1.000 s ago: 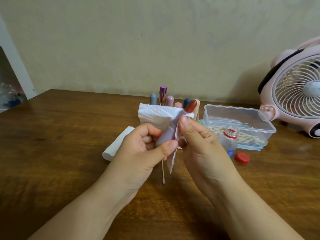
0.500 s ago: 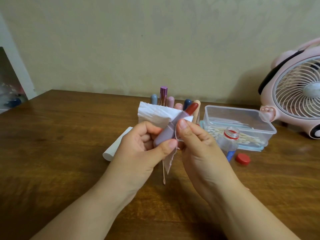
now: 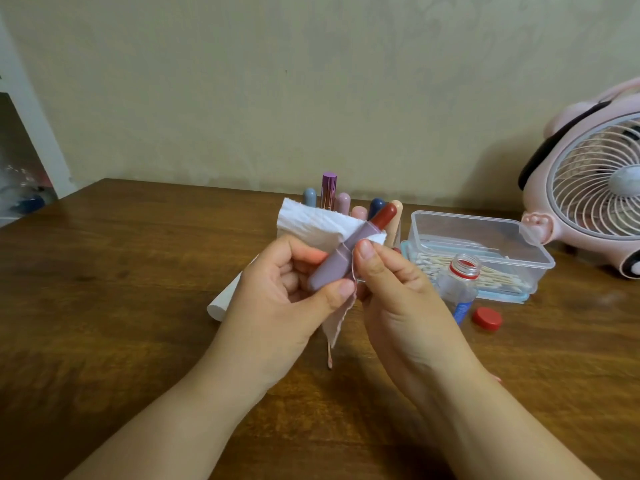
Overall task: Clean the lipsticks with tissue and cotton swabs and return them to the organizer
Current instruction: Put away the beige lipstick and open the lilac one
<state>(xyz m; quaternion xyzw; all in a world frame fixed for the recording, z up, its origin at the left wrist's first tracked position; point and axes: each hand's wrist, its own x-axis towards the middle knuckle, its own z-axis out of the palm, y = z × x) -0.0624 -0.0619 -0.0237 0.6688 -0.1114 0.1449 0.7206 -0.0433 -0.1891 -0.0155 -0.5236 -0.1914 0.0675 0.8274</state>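
Left hand [image 3: 277,292] curled round the mauve lipstick [image 3: 341,259], thumb pressed on its lower end, tissue [image 3: 313,225] tucked behind the tube. Right hand [image 3: 391,289] curled too, thumb tip against the tube's middle, fingers [image 3: 398,261] folded behind it. Red bullet tilted up toward the counter's [image 3: 104,271] far edge. Beyond it, the other lipsticks [image 3: 343,200] upright near that edge; swab box [image 3: 485,237], open bottle [image 3: 457,289] and red cap [image 3: 486,318] toward the right.

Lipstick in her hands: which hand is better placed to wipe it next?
Right, probably. The left hand already grips the lipstick and tissue; the right hand pinches beside the tube, nearest the exposed red tip.
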